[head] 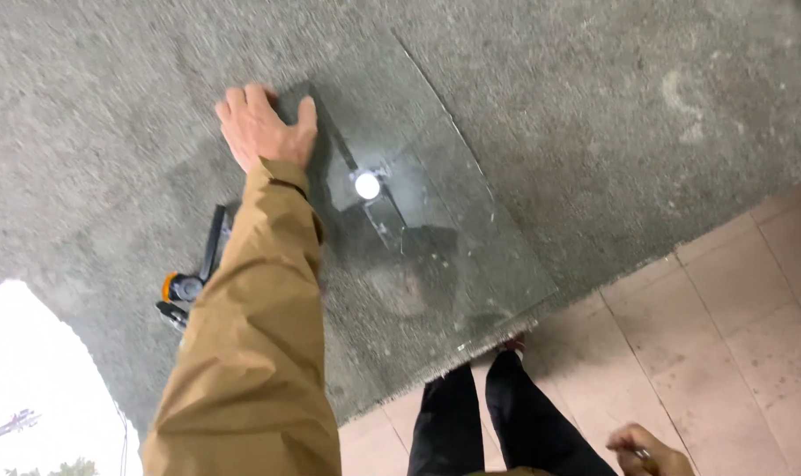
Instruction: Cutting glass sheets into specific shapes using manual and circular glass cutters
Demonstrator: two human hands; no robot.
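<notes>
Far left, on the grey carpeted work surface (110,132), lies a small black hand tool with an orange collar (189,282), just beside the tan jacket sleeve (251,353) and touched by nothing. From that sleeve the left hand (261,128) reaches out, fingers spread wide and palm pressed flat on the near-left corner of a large clear rectangular glass sheet (453,229). The hand grips nothing; it only bears down.

The glass lies flat on the carpet, running away to the right, its lower corner close to the carpet's edge where the pale tiled floor (726,326) begins. A bright lamp reflection sits in its middle, so the face is smooth and probably slick under a dry palm. I would judge it stiff, fairly heavy for its thinness, and brittle: it would not bend, and a knock on a corner or edge could crack it. The edges may be sharp. Safest hold, to my eye, is flat palms on the face or hands at two opposite long edges, well apart.

Lower right, the right hand (652,449) hangs near the black trouser legs (489,423), curled closed round some small object I cannot make out.
</notes>
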